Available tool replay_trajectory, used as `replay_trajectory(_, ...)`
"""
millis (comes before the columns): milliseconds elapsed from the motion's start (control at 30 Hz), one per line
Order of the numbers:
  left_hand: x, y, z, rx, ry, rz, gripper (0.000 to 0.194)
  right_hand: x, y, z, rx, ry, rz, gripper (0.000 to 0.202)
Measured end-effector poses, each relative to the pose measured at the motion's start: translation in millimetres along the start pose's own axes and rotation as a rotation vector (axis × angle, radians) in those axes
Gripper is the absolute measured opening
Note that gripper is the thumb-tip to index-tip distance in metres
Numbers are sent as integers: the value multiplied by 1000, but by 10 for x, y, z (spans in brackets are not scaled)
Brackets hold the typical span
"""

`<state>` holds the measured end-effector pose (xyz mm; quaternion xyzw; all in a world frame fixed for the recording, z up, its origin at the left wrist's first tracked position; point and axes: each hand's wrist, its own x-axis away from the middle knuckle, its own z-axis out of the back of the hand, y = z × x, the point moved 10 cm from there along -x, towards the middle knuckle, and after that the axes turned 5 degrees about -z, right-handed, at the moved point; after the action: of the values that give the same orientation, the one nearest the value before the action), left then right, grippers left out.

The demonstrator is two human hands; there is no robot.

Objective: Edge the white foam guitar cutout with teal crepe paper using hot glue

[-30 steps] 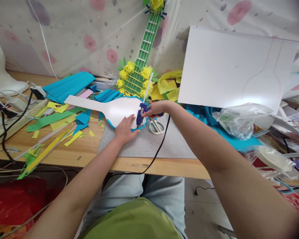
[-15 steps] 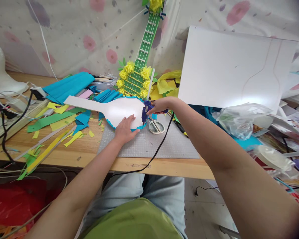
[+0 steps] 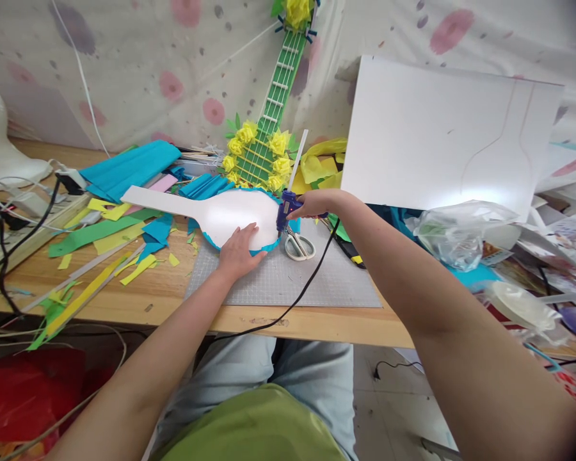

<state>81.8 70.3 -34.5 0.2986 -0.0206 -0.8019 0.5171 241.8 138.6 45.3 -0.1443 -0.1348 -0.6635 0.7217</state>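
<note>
A white lute-shaped board (image 3: 221,219) lies partly on the grey cutting mat (image 3: 240,285), its long neck pointing left and blue crepe paper folded along the rim of its round body. My left hand (image 3: 240,251) rests on the body with fingers spread flat. My right hand (image 3: 312,203) is wrapped round a blue hot glue gun (image 3: 287,210), nozzle down at the body's right edge. A white glue stick (image 3: 298,160) juts up from the gun. Scissors with white handles (image 3: 300,247) lie just right of the nozzle.
Behind stands a green paper guitar (image 3: 274,102) with yellow paper roses. Paper scraps (image 3: 100,230) and a power strip (image 3: 9,237) lie at left. The gun's black cord (image 3: 307,285) crosses the mat. At right are a white board (image 3: 441,134) and a plastic bag (image 3: 463,234).
My right hand has tilted the glue gun, so the glue stick leans further right and the nozzle sits slightly higher along the board's right edge. My left hand stays on the board.
</note>
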Motion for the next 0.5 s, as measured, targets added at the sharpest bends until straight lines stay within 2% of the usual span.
replay_trajectory(167, -1, 5, 7, -2, 15, -9, 69, 2, -1, 29, -75, 52, 7, 47)
replay_trajectory(333, 2, 33, 23, -5, 25, -27, 68, -1, -14, 23, -24, 48, 12, 48)
replay_trajectory(500, 0, 29, 21, -14, 22, -23, 69, 99, -35, 45, -77, 69, 39, 45)
